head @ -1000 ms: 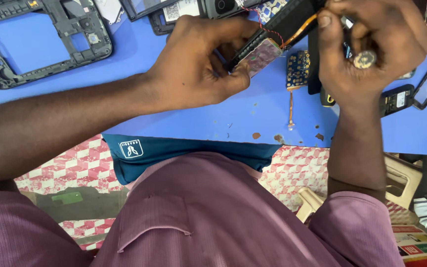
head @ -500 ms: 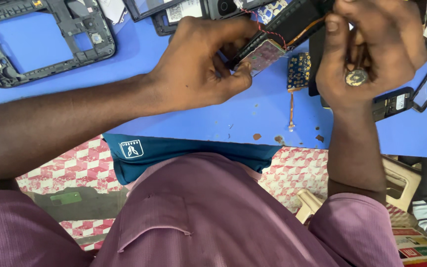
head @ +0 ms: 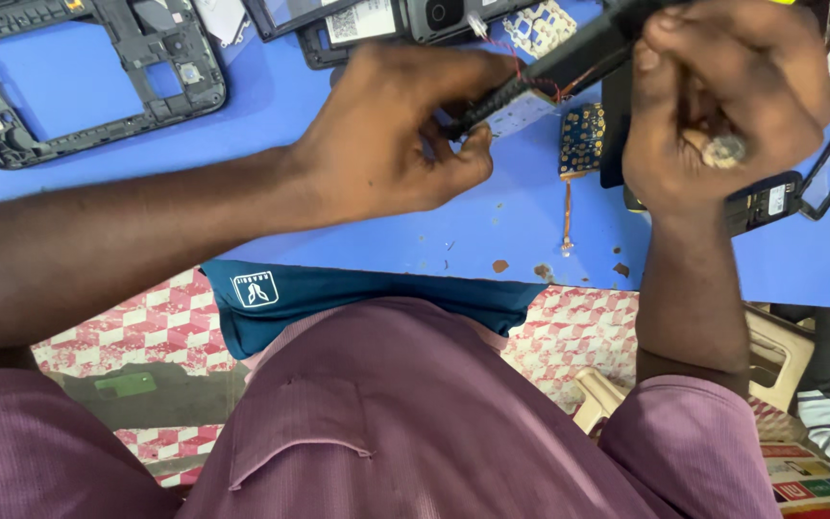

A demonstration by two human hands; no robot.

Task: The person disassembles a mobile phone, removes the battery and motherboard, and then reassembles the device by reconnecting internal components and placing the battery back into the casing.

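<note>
Phone part [head: 569, 62], seemingly between both hands.

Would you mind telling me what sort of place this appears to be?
Probably a phone repair bench: a stripped black frame and a small circuit board lie on the blue table.

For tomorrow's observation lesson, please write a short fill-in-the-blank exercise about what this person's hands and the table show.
1. Both hands grip a long ____ handset part with thin red wires.
2. The table top is coloured ____.
3. A small round metal piece sits in the ____ hand.
4. The empty black frame lies on the side of the ____ hand.

Missing words: black; blue; right; left
</note>
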